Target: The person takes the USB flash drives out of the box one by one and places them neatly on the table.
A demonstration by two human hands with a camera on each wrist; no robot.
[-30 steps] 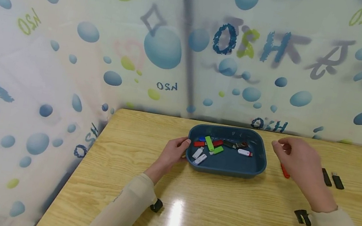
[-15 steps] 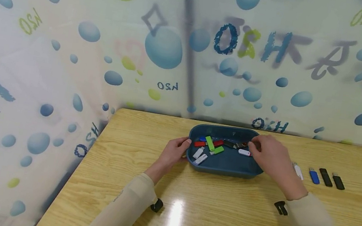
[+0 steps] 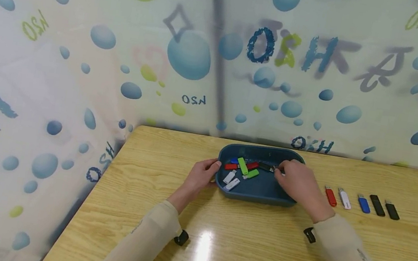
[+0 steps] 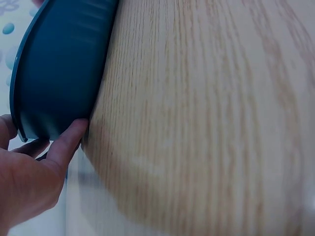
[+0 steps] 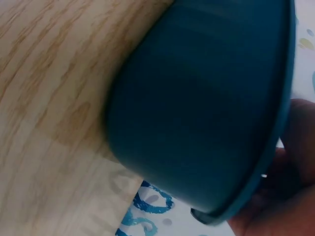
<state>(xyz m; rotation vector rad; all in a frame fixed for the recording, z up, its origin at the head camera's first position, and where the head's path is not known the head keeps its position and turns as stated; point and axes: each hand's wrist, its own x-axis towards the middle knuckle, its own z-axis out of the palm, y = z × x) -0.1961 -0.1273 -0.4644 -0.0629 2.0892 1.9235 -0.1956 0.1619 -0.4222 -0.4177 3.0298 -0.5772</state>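
Table (image 3: 256,247): pale wood grain, glossy glare patch near the front edge.
Walls: sheeting printed with blue and green bubbles.
Tray (image 3: 260,193): dark blue, mid-table, holding mixed drives.
Row: five drives (image 3: 361,203) lie right of the tray.
Left hand (image 3: 201,176): fingers curled round the tray's left rim.
Right hand (image 3: 297,183): reaches into the tray's right side; fingers bent over the drives, grasp cannot be told.

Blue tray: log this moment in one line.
left hand holds blue tray | right hand inside, grip unclear | five USB sticks on table
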